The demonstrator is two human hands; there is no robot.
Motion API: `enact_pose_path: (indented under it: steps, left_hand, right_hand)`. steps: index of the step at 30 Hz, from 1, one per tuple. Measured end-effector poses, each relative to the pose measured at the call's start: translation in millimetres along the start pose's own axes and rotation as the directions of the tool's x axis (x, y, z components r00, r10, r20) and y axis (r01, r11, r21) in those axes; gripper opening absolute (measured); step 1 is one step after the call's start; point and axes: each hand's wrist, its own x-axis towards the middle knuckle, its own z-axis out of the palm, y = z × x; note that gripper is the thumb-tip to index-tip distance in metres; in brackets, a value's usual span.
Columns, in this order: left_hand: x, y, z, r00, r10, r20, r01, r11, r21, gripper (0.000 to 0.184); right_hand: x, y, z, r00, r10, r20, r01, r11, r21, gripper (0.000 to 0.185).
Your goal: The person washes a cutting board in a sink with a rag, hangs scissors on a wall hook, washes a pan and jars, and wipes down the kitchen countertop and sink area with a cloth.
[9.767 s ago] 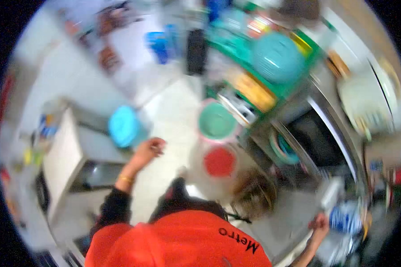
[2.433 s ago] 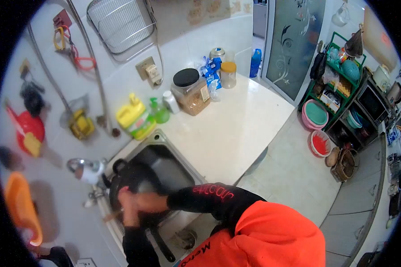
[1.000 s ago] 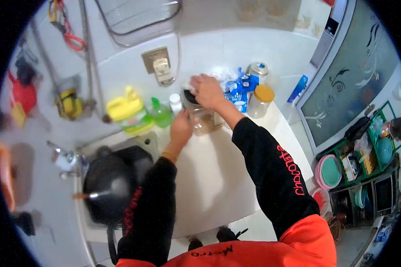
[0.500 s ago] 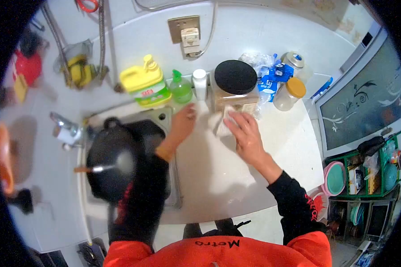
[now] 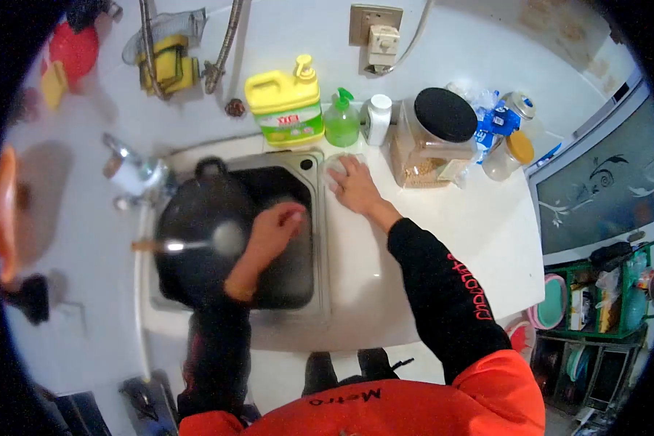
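Note:
My right hand lies with its fingers over a white cloth, pressing it onto the white countertop beside the sink's right rim. Over the basin of the sink hovers my left hand, its fingers curled together; what is inside them, if anything, is hidden. Just left of that hand sits a black wok in the sink, and a ladle-like utensil with a wooden handle shows across it, blurred. Behind my right hand stands a green pump bottle.
Along the wall stand a yellow detergent jug, a white bottle, a black-lidded container and a jar with an orange lid. A faucet rises at the left. Sponges hang above; a glass-panelled door is at right.
My right hand has moved left with the cloth, from in front of the black-lidded container to the sink's edge. My left hand has moved down and left over the basin. The view has shifted.

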Motion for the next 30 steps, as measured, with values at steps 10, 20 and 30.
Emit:
enact_pose_path:
  steps: [10, 20, 30]
  left_hand:
    - [48.4, 69.9, 55.9, 0.904, 0.421, -0.071, -0.407, 0.9, 0.156, 0.035]
    - [137.8, 231.6, 124.8, 0.804, 0.489, 0.339, -0.58, 0.516, 0.631, 0.111]
    - [180.3, 269.6, 138.9, 0.833, 0.189, 0.519, -0.547, 0.415, 0.727, 0.119]
  right_hand:
    - [-50.3, 16.4, -97.1, 0.953, -0.11, 0.282, 0.096, 0.993, 0.064, 0.038]
    - [-112.9, 29.5, -72.6, 0.994, -0.108, -0.009, 0.108, 0.976, 0.189, 0.017]
    - [-179.2, 56.3, -174.3, 0.833, 0.483, 0.27, -0.553, 0.741, 0.381, 0.033]
